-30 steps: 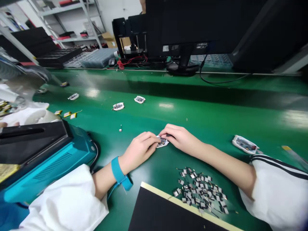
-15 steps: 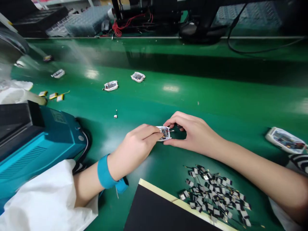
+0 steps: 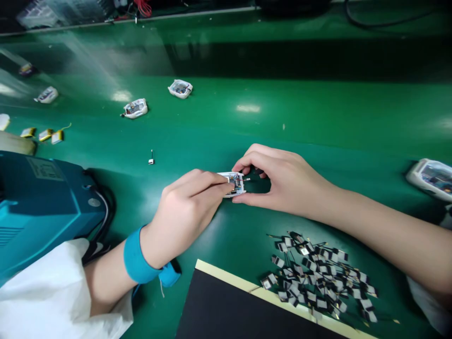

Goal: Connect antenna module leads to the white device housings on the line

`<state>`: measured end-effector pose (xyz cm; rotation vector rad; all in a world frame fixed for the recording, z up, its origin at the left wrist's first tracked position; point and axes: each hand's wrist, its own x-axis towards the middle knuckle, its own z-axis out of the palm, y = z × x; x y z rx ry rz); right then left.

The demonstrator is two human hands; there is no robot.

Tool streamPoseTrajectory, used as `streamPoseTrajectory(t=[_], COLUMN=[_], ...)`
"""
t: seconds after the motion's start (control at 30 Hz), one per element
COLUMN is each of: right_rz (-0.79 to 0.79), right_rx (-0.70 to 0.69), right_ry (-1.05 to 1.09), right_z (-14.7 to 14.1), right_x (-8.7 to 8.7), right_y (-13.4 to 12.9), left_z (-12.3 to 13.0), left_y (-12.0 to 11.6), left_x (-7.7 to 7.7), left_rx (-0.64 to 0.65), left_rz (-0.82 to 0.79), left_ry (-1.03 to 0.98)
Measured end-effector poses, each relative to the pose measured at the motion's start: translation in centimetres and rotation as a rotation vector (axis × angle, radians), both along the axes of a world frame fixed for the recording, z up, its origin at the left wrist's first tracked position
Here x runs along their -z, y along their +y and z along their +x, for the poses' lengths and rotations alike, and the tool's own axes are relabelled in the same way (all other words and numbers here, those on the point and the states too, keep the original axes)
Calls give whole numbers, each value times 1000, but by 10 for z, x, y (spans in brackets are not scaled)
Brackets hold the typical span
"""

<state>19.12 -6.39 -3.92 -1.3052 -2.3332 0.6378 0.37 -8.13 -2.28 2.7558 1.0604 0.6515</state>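
Observation:
A small white plastic housing with a circuit board inside (image 3: pixel 237 180) is held just above or on the green table; I cannot tell which. My left hand (image 3: pixel 192 197) covers its left end, fingers closed over the board and that edge. From the other side, my right hand (image 3: pixel 282 176) grips the housing's right end between thumb and index finger. A short lead sticks out of that end, toward my right palm. Around my left wrist is a blue wrist strap (image 3: pixel 139 256). Below my right forearm lies a pile of small black-and-grey parts with thin leads (image 3: pixel 321 275).
More open white housings (image 3: pixel 180 88) lie farther back, another (image 3: pixel 432 179) at far right. One small part with a lead (image 3: pixel 151 160) lies left of my hands. Yellow-edged batteries (image 3: pixel 56 136) and a blue machine (image 3: pixel 45 197) are at left. A black sheet (image 3: pixel 226 306) lies in front.
My view has tilted down and turned slightly right, so the back shelf has mostly left the picture. Both hands keep their hold on the housing, with little change in their fingers.

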Motion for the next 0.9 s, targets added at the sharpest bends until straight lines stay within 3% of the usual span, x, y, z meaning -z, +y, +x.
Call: streamPoseTrajectory(t=[0.4,0.9], right_rz=[24,73], right_rx=[-12,-12], right_ry=[-17,10], right_z=[0,1], right_x=[-3,1], right_y=[-1,-1], left_z=[2,4], left_y=[-1,0], left_x=[-5,-3], left_rx=[38,-1], left_rz=[103,59], left_ry=[116,110])
